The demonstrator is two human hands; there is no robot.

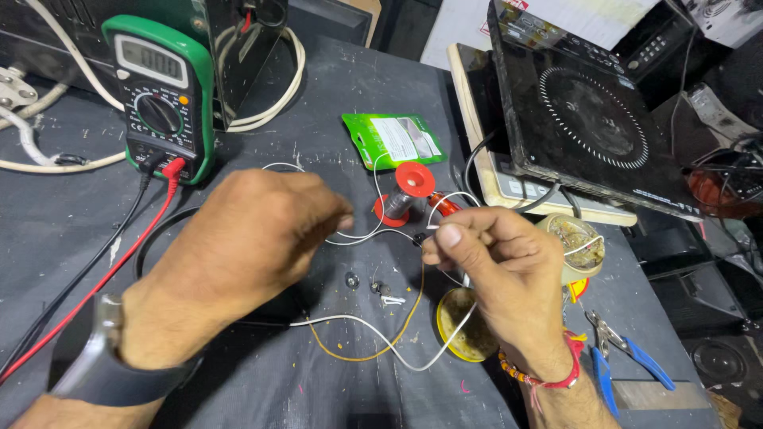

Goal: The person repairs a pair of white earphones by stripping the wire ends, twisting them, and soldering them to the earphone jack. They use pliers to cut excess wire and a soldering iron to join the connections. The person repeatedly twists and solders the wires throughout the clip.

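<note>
**Thin wire being held between two hands over a dark bench**

A small dark component (419,237) is being pinched between thumb and fingers of the right hand (501,266), just above the bench. The left hand (254,238) is being held closed beside it, fingertips pressed on a thin white wire (358,236). No finished joint is being shown; small loose parts (381,290) are lying unused between the wrists. Blue-handled pliers (624,353) are lying untouched at the right. Further off, a red solder spool (405,191) is resting, and beyond it a green multimeter (159,95) is being left with its leads plugged in.
</note>
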